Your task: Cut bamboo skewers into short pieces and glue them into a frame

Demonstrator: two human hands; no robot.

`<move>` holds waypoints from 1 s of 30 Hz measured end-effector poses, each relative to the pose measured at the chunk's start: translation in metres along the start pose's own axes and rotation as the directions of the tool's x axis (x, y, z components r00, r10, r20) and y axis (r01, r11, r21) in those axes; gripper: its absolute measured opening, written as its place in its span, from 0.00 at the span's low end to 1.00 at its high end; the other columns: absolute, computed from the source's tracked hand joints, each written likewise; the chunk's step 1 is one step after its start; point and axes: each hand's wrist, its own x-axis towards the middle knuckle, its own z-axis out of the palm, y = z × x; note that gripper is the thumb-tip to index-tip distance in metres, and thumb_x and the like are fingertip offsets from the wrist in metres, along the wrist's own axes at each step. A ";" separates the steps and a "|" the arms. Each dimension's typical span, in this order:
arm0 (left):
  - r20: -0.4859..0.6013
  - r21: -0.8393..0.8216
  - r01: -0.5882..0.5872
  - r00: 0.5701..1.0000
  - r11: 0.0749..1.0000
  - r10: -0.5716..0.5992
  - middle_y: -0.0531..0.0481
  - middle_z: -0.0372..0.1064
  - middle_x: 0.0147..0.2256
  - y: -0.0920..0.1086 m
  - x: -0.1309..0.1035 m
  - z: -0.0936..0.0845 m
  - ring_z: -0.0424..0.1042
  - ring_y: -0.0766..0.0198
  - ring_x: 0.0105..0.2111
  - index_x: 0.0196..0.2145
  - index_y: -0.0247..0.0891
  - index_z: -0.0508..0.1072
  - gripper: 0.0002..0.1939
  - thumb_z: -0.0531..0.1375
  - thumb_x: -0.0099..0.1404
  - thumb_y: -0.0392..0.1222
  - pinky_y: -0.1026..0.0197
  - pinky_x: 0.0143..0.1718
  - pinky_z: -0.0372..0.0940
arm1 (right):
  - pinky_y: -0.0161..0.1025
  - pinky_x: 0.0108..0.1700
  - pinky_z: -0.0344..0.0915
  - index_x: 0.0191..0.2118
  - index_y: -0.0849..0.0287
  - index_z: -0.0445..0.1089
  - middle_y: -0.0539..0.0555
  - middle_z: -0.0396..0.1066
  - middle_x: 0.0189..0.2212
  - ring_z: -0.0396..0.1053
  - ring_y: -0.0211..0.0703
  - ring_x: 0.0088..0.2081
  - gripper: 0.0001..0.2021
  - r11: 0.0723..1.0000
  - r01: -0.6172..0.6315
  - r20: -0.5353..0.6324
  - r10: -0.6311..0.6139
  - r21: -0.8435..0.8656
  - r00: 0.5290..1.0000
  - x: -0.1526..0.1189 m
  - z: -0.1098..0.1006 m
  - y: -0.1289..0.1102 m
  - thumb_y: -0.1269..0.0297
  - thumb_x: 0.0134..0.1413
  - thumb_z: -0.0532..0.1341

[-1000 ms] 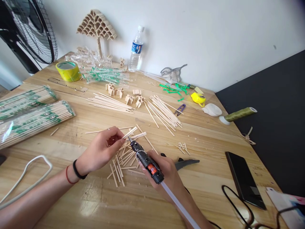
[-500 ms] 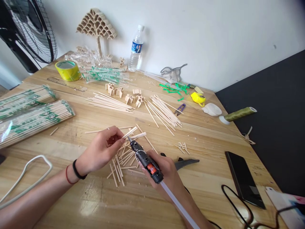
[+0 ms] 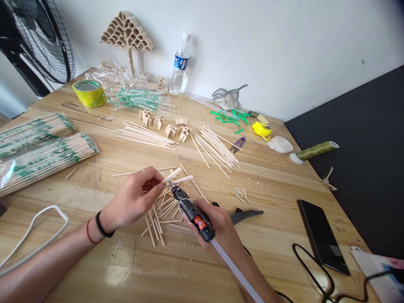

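Observation:
My left hand (image 3: 139, 193) pinches short wooden sticks (image 3: 173, 174) between thumb and fingers. My right hand (image 3: 213, 219) is wrapped round a black hot glue gun (image 3: 191, 210), with a clear glue stick (image 3: 235, 267) running out of its back. The gun's nozzle is at the held sticks; whether it touches them I cannot tell. Beneath both hands lies a loose pile of cut sticks (image 3: 158, 223). Part of a dark-bladed tool (image 3: 248, 216) shows beyond my right hand, its other end hidden. A small cluster of short sticks (image 3: 242, 195) lies to the right.
Long sticks (image 3: 217, 147) and small stick assemblies (image 3: 171, 131) lie farther back. Packaged sticks (image 3: 50, 155) and yellow tape (image 3: 89, 93) are at left. A water bottle (image 3: 180, 63) and a tree-shaped model (image 3: 128, 33) stand by the wall. A phone (image 3: 322, 235) and black cable (image 3: 312, 275) lie right.
Almost nothing differs. Both hands keep the same hold, with the nozzle still at the sticks; the whole view has shifted very slightly.

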 end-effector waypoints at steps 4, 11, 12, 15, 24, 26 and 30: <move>0.007 0.009 0.000 1.000 1.000 0.000 0.51 0.70 0.29 0.000 0.000 0.000 0.66 0.65 0.29 0.36 0.36 0.73 0.11 0.58 0.71 0.46 0.63 0.29 0.61 | 0.31 0.28 0.53 0.34 0.53 0.62 0.43 0.60 0.23 0.55 0.37 0.24 0.12 1.000 -0.001 -0.006 0.001 0.001 1.000 0.001 0.000 -0.002 0.80 0.48 0.57; 0.022 0.023 0.005 1.000 1.000 -0.006 0.51 0.71 0.29 0.001 0.000 0.000 0.67 0.64 0.29 0.36 0.37 0.73 0.12 0.58 0.71 0.47 0.62 0.30 0.62 | 0.33 0.29 0.55 0.35 0.54 0.65 0.45 0.66 0.26 0.60 0.38 0.26 0.08 0.999 -0.032 0.023 0.031 0.014 0.999 0.000 0.000 0.000 0.76 0.54 0.59; 0.025 0.025 0.005 1.000 1.000 -0.005 0.51 0.71 0.29 0.001 -0.001 0.000 0.67 0.64 0.29 0.36 0.37 0.73 0.12 0.58 0.71 0.48 0.62 0.30 0.61 | 0.33 0.30 0.55 0.35 0.54 0.66 0.46 0.68 0.26 0.60 0.38 0.26 0.08 0.999 -0.030 0.026 0.030 0.013 0.999 0.000 0.000 0.000 0.76 0.55 0.59; 0.032 0.039 -0.005 0.999 0.999 0.003 0.51 0.70 0.29 0.001 -0.001 0.001 0.67 0.64 0.29 0.36 0.37 0.73 0.12 0.57 0.71 0.48 0.62 0.30 0.61 | 0.33 0.31 0.56 0.35 0.54 0.67 0.47 0.69 0.26 0.62 0.38 0.26 0.07 1.000 -0.018 0.028 0.018 -0.004 0.999 0.001 0.001 0.001 0.75 0.57 0.59; 0.074 0.091 -0.025 0.997 0.996 0.018 0.52 0.68 0.27 0.004 -0.001 0.003 0.65 0.65 0.28 0.34 0.37 0.73 0.13 0.56 0.72 0.47 0.63 0.28 0.60 | 0.33 0.30 0.58 0.34 0.55 0.67 0.47 0.70 0.26 0.63 0.39 0.26 0.08 0.998 -0.027 0.066 0.031 -0.065 0.997 0.005 -0.002 -0.006 0.77 0.54 0.59; 0.076 0.100 -0.028 0.997 0.995 0.020 0.52 0.68 0.27 0.004 -0.002 0.003 0.64 0.65 0.27 0.34 0.37 0.73 0.13 0.56 0.72 0.46 0.63 0.28 0.59 | 0.33 0.30 0.58 0.34 0.55 0.67 0.48 0.70 0.27 0.64 0.39 0.27 0.08 0.997 -0.037 0.074 0.042 -0.067 0.996 0.005 -0.001 -0.007 0.77 0.54 0.59; 0.071 0.101 -0.033 0.997 0.994 0.026 0.52 0.68 0.27 0.004 -0.002 0.003 0.64 0.65 0.27 0.34 0.37 0.72 0.12 0.56 0.72 0.46 0.63 0.28 0.59 | 0.34 0.30 0.59 0.34 0.55 0.67 0.49 0.71 0.27 0.65 0.40 0.26 0.06 0.997 -0.039 0.066 0.043 -0.064 0.997 0.004 0.002 -0.003 0.74 0.56 0.59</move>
